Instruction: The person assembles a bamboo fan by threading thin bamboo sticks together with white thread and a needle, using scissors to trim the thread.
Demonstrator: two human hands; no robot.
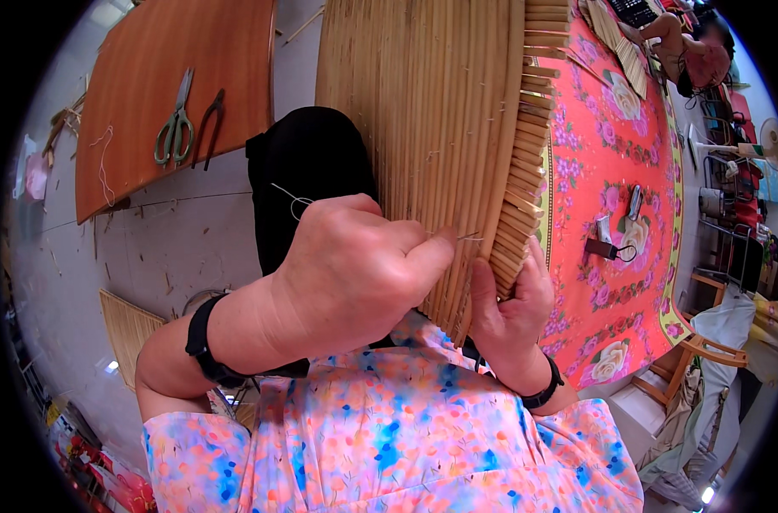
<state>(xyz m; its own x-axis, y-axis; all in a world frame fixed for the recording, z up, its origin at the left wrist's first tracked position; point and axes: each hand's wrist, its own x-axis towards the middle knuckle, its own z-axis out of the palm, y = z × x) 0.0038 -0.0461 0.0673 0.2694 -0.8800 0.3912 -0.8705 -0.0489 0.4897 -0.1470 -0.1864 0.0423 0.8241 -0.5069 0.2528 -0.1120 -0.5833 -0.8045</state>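
Across my lap lies a panel of straw-coloured reed stalks laid side by side, with a band of short cut stalk ends along its right edge. My left hand is closed in a pinch over the panel near that edge. A white thread loops out behind its knuckles, and a thin needle-like sliver shows just past the fingertips. My right hand grips the panel's near right edge, thumb on top and fingers around the stalk ends. What lies inside the left fingers is mostly hidden.
On a brown wooden board at left lie green-handled scissors, dark pliers and loose white thread. A red flowered cloth covers a table at right, with a small black item. Another person sits far right.
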